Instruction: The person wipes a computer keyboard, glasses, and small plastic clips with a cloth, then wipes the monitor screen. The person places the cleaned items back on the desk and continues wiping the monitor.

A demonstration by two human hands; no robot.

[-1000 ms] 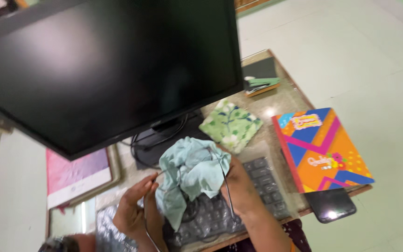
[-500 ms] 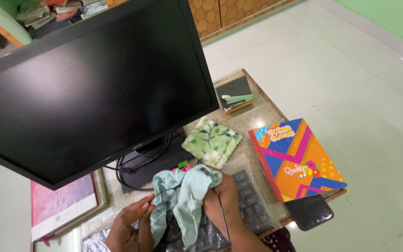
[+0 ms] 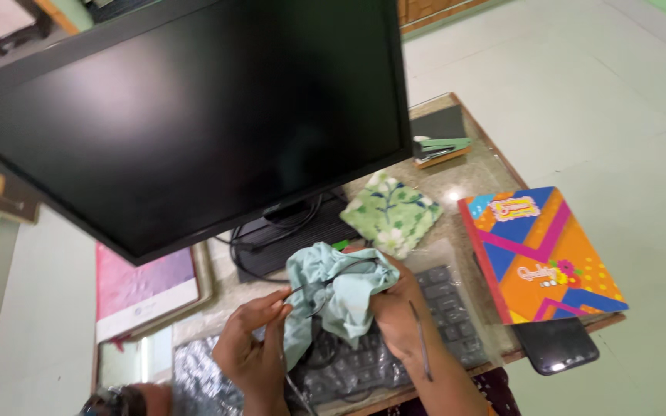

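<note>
My left hand (image 3: 254, 353) and my right hand (image 3: 398, 312) hold a pair of thin black-framed eyeglasses (image 3: 421, 348) wrapped in a pale blue cloth (image 3: 341, 289). My right hand presses the bunched cloth around the frame, and one temple arm lies across its back. My left hand pinches the other side of the frame at the cloth's edge. Both hands hover just above a black keyboard (image 3: 449, 308) covered in clear plastic.
A large dark monitor (image 3: 194, 115) stands right behind the hands, cables at its base. A folded green floral cloth (image 3: 391, 212), a colourful notebook (image 3: 541, 254), a black phone (image 3: 556, 347) and a green stapler (image 3: 441, 144) lie to the right. A pink book (image 3: 144, 289) lies at the left.
The cloth is bunched tighter around the glasses, and my right hand has turned over it. My left hand has shifted closer. The camera view has swung.
</note>
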